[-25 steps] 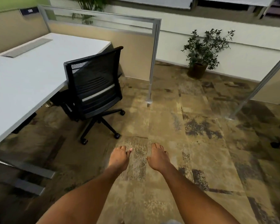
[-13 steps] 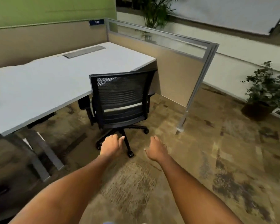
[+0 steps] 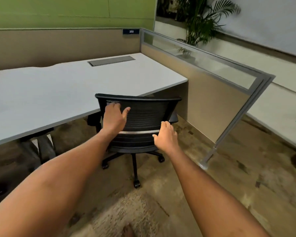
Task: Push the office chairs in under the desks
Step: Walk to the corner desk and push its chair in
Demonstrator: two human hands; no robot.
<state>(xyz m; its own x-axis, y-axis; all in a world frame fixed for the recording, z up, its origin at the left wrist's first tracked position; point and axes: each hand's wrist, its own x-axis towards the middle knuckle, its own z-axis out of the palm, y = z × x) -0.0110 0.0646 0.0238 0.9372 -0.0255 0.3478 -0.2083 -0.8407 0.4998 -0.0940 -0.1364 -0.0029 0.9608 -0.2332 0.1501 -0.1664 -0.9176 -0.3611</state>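
A black mesh-backed office chair (image 3: 147,113) on castors stands at the near edge of the white desk (image 3: 58,86), its back towards me and its seat partly under the desktop. My left hand (image 3: 114,117) lies flat against the upper left of the backrest, fingers spread. Lower down, my right hand (image 3: 166,135) is at the right side of the backrest, fingers apart, just by the silver lumbar strip; I cannot tell whether it touches. Neither hand grips anything.
A beige partition panel (image 3: 212,100) with a glass top strip runs along the desk's right side and ends in a metal foot (image 3: 205,161) on the carpet. A desk leg (image 3: 44,147) stands left of the chair. A palm plant (image 3: 200,23) grows behind the partition.
I have come closer to the chair. Both hands rose from above the floor to the backrest, the left one now laid on the mesh.
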